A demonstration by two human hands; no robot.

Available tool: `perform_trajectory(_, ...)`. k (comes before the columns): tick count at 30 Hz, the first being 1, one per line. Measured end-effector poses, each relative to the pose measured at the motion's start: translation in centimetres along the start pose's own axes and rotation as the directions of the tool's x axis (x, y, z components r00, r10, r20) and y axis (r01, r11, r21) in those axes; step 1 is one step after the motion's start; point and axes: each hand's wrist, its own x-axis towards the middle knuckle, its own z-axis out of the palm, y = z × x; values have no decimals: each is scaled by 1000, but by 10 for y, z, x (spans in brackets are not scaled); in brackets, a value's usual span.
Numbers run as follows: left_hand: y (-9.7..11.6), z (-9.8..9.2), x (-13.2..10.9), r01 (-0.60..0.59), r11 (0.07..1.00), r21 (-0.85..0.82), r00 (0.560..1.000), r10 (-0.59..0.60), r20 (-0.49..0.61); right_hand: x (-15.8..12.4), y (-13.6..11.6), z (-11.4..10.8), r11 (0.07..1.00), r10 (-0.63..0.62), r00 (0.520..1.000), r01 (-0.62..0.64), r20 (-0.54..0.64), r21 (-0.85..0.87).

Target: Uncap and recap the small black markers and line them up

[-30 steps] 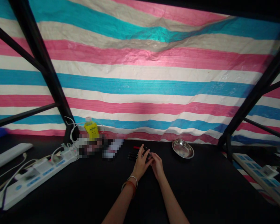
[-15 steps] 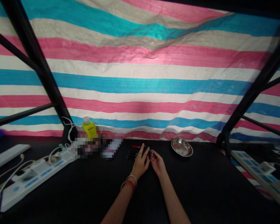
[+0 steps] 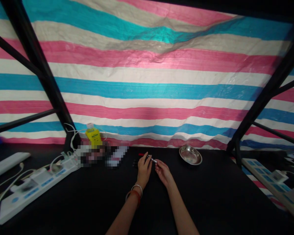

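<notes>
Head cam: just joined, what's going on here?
A person is working bare-handed at a black table. The right hand pinches one end of a slim silvery piece; the left hand is at its other end, its grip too small to make out. A red piece and some dark pieces lie by the left hand; a metal dish sits off to the right.
</notes>
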Motion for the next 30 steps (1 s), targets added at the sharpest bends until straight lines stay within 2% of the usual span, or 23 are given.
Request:
perform_trajectory(8, 5, -5, 4, 113, 989, 92, 992, -118, 49, -3, -6, 1, 999, 35, 997, -34, 75, -22)
perform_trajectory(19, -1, 7, 5, 166, 954, 249, 979, -189, 74, 1, -13, -7, 999, -22, 997, 24, 79, -22)
perform_trajectory(30, -1, 8, 4, 174, 907, 384, 967, -231, 108, -1, -16, -4, 999, -36, 997, 33, 74, 43)
